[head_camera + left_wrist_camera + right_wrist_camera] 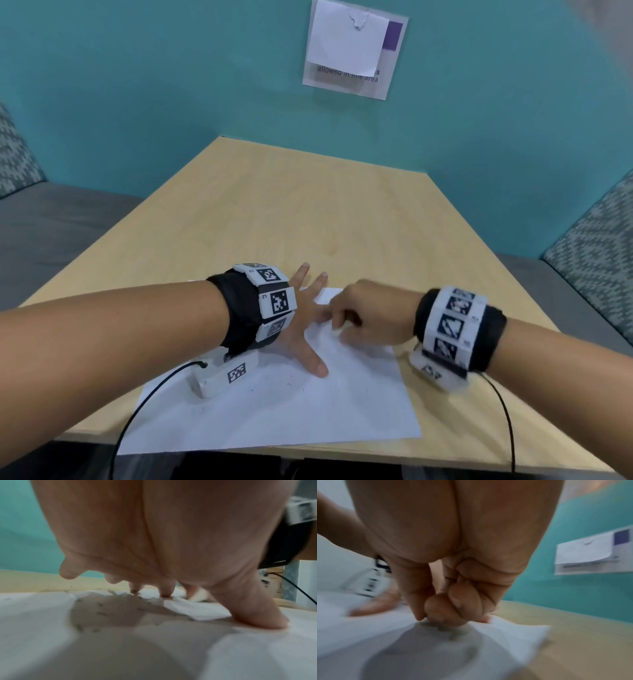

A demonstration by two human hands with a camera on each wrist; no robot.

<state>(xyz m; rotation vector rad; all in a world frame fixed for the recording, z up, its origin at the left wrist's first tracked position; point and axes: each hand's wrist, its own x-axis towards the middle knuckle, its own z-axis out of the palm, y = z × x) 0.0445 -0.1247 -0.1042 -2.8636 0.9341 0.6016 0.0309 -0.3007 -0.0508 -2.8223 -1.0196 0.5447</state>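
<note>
Sheet of paper: white, lying flat on the near end of the wooden table, its front edge close to the table's front edge.
Left hand: spread out palm down on the far part of the sheet. The fingers are straight and splayed, and the fingertips and thumb press the paper without gripping it.
Right hand: just beside the left hand's fingers. Its fingers are curled under, and thumb and forefinger meet on the paper and pinch up a small raised fold near the far right corner.
Folded flap: a small turned-over piece of the sheet, lying between the left thumb and the right fingertips.
Wall pocket: a clear holder on the teal wall with a printed notice in it. A loose white slip hangs over the front.
Hard to read: the slip covers most of the notice, so only "allowed in this area" shows.
Blurred: the right hand is smeared by motion, so exactly how much paper it holds is unclear.
Faint: small grey marks on the sheet, too faint to make out.
Hidden: the paper under both palms.
Cut off: a black cable runs from the white camera block under the left wrist and off the bottom edge.
</note>
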